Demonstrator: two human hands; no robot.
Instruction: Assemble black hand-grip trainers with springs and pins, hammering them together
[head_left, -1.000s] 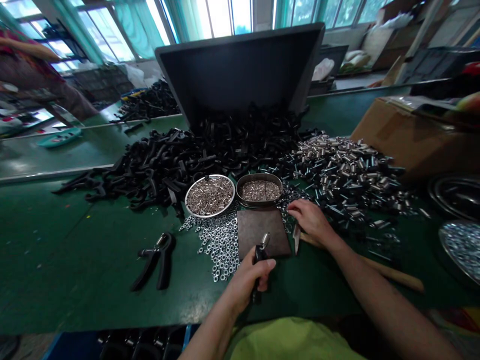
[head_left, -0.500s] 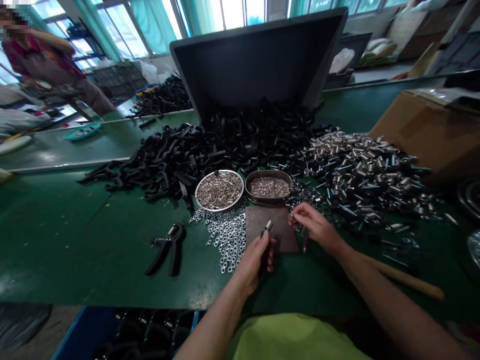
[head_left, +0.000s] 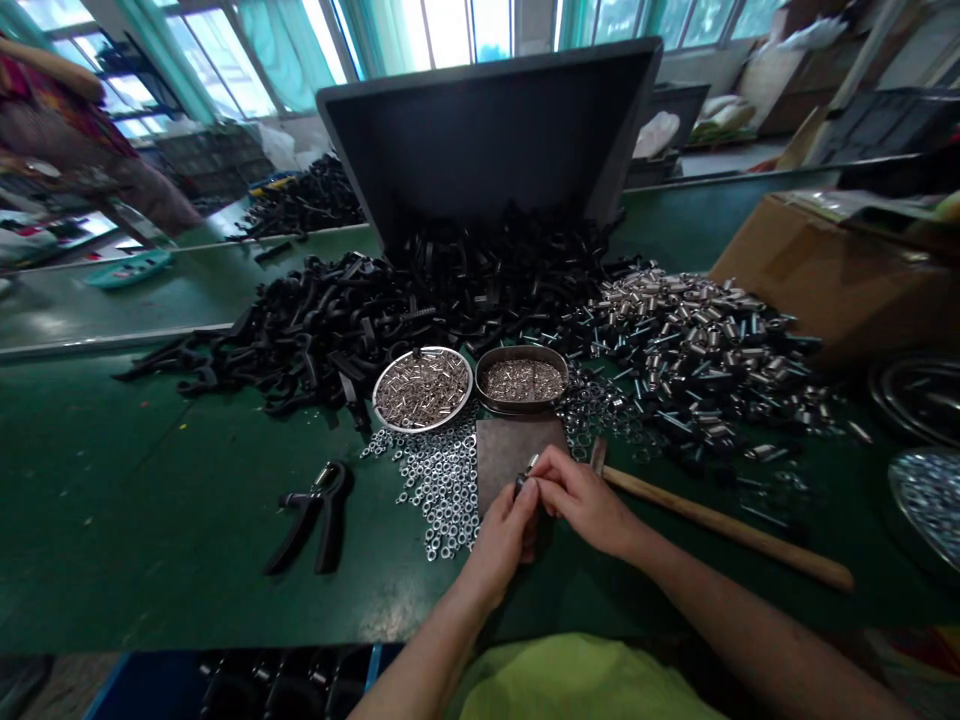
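My left hand (head_left: 508, 522) is closed round a black hand grip part (head_left: 520, 485), mostly hidden by the fingers; a shiny metal tip shows above it. My right hand (head_left: 581, 497) meets it there, thumb and fingers pinched against the part. Whatever sits in that pinch is too small to make out. Below both hands lies a flat brown metal plate (head_left: 504, 450). Just right of the plate rests a hammer (head_left: 720, 522) with a wooden handle. An assembled black hand gripper (head_left: 330, 520) with a metal spring lies apart on the left.
A round dish of metal pins (head_left: 379, 395) and an oval tin of small parts (head_left: 480, 385) stand behind the plate. Loose nuts (head_left: 442, 490) spread beside it. Black handles (head_left: 315, 320) and springs (head_left: 697, 320) are heaped behind, before a tipped grey bin (head_left: 487, 140). A person (head_left: 67, 130) stands far left.
My right hand has moved left from the plate's right edge to the part in my left hand. The hammer now shows fully. The view has shifted slightly.
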